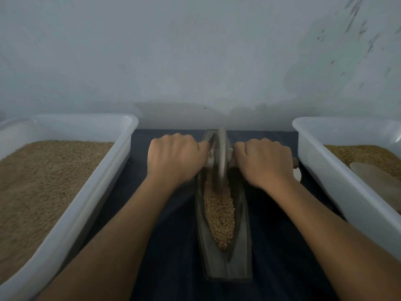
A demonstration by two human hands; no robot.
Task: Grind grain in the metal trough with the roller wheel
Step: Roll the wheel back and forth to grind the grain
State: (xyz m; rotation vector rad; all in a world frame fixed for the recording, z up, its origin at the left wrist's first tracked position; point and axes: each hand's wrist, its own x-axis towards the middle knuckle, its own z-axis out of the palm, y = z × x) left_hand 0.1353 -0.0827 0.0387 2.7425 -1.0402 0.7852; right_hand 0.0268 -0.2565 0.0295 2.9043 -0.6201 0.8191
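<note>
A long boat-shaped metal trough (243,253) lies on the dark cloth, running away from me, with golden grain (219,216) in its groove. The grey roller wheel (221,157) stands upright in the far half of the trough, blurred by motion. My left hand (173,159) grips the wheel's axle handle on the left side. My right hand (264,164) grips the handle on the right, whose wooden end (295,162) sticks out past my knuckles. Both fists hide most of the handle.
A white plastic bin (104,170) of ground grain stands at the left. Another white bin (325,166) at the right holds grain and a wooden scoop (377,179). A pale wall rises just behind the trough. A small white object (297,174) lies by the right bin.
</note>
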